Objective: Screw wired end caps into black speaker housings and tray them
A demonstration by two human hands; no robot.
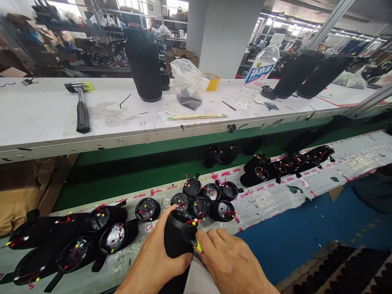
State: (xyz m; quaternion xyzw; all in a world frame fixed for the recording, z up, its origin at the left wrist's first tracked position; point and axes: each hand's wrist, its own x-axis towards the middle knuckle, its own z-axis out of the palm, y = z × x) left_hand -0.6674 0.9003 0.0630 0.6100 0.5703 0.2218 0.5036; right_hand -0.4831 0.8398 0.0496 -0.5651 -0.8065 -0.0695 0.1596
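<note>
In front of me is a black cylinder-shaped housing (177, 241), its open end tilted up and away from me. Red wires with small yellow and white connectors stick out at its rim. My left hand (159, 249) is wrapped round the housing from the left, thumb across its near side. At the right of the rim, my right hand (225, 257) is closed on a small yellow tool (199, 246). Only a bright yellow bit of that tool shows, so its kind is hidden by my fingers.
Several similar black housings (201, 207) with wires stand on the plastic-covered lower bench, with more at left (73, 253) and right. On the white upper shelf lie a hammer (82, 110), a plastic bag (188, 81), a water bottle (260, 71) and tall black cylinders (143, 65).
</note>
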